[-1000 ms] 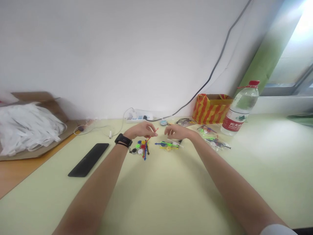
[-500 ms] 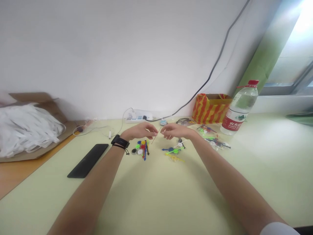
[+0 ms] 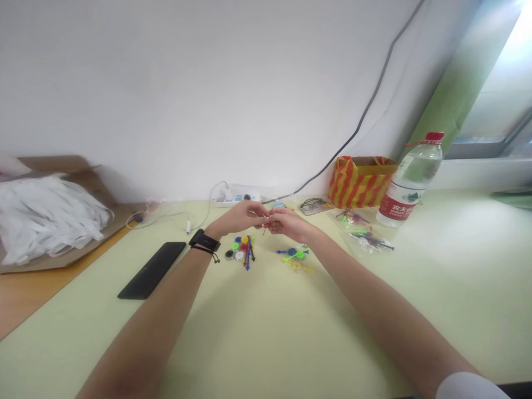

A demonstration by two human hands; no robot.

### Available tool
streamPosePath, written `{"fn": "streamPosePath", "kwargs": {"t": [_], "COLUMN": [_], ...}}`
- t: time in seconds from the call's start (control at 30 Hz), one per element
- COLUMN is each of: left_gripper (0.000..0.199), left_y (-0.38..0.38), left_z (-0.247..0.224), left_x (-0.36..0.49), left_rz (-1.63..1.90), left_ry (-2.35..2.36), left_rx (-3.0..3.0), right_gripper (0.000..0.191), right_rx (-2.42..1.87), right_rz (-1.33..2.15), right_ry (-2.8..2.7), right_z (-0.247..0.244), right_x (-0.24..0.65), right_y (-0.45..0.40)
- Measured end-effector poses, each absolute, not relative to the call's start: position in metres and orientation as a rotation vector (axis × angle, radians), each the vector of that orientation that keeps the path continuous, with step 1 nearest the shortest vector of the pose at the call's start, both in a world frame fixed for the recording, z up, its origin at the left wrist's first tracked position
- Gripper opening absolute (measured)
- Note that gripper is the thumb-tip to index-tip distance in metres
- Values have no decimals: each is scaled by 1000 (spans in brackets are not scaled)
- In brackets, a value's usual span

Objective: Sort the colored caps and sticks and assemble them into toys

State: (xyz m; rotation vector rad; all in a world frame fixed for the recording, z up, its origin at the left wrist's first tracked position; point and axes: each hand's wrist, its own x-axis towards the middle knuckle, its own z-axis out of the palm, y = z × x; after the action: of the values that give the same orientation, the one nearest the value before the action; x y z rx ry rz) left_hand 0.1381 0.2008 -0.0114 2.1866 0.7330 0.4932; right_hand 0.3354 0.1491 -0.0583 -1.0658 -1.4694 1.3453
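Note:
My left hand (image 3: 245,217), with a black watch (image 3: 204,240) on its wrist, meets my right hand (image 3: 287,223) above the green table (image 3: 266,321). Both have their fingers pinched together, and a thin reddish strand (image 3: 265,229) shows between the fingertips; which hand grips it more is unclear. Below my left hand lie several coloured round discs (image 3: 239,256) and a bunch of coloured arrow-shaped pieces (image 3: 248,255). Under my right hand are more discs with arrows on them, a blue one (image 3: 292,251) and a yellow one (image 3: 297,266) among them.
A black flat object (image 3: 153,271) lies left. Behind it is a box of white strips (image 3: 50,216). A power strip (image 3: 239,197) stands by the wall. At right are a striped bag (image 3: 359,183), a water bottle (image 3: 409,183) and bagged coloured pieces (image 3: 368,239).
My hands have come together, the right one moving left, so that their fingertips meet. The thin strand is now mostly hidden by the fingers. The view has shifted slightly.

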Motion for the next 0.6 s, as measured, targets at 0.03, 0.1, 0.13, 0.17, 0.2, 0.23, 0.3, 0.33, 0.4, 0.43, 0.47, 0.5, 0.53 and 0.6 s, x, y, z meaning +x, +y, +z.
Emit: {"fn": "streamPosePath", "kwargs": {"t": [0.03, 0.1, 0.13, 0.17, 0.2, 0.23, 0.3, 0.33, 0.4, 0.43, 0.47, 0.5, 0.53, 0.6], "left_gripper": [34, 34, 35, 35, 35, 35, 33, 32, 32, 34, 38, 42, 43, 40], "left_y": [201, 202, 202, 202, 202, 201, 200, 199, 199, 201, 204, 207, 212, 222], "left_z": [-13, -19, -24, -29, -34, -39, -47, -49, -48, -45, -40, -36, -31, -24], "left_x": [137, 136, 137, 137, 139, 141, 145, 146, 145, 142, 138, 132, 124, 107], "left_rz": [476, 453, 450, 454, 452, 442, 396, 352, 266, 242, 231, 241, 253, 217], "left_ry": [718, 719, 732, 749, 767, 778, 789, 800, 834, 854, 880, 903, 928, 1028], "left_rx": [2172, 2135, 2129, 2143, 2178, 2228, 2332, 2374, 2425, 2438, 2452, 2460, 2466, 2483], "right_gripper": [10, 10, 12, 15, 17, 18, 18, 18, 20, 19, 17, 14, 13, 14], "right_rx": [-1104, -1207, -1269, -1333, -1394, -1449, -1534, -1566, -1623, -1648, -1670, -1686, -1695, -1699], "right_rz": [1317, 1240, 1190, 1132, 1071, 1012, 913, 875, 810, 778, 749, 729, 720, 743], "right_ry": [-1496, -1562, -1599, -1639, -1685, -1740, -1871, -1941, -2064, -2113, -2157, -2197, -2236, -2319], "right_z": [-60, -64, -65, -67, -69, -70, -70, -70, -67, -65, -62, -58, -54, -46], "right_x": [334, 331, 331, 331, 333, 335, 341, 344, 350, 353, 356, 358, 361, 366], "right_y": [149, 149, 149, 149, 150, 150, 149, 148, 147, 147, 147, 146, 146, 145]}}
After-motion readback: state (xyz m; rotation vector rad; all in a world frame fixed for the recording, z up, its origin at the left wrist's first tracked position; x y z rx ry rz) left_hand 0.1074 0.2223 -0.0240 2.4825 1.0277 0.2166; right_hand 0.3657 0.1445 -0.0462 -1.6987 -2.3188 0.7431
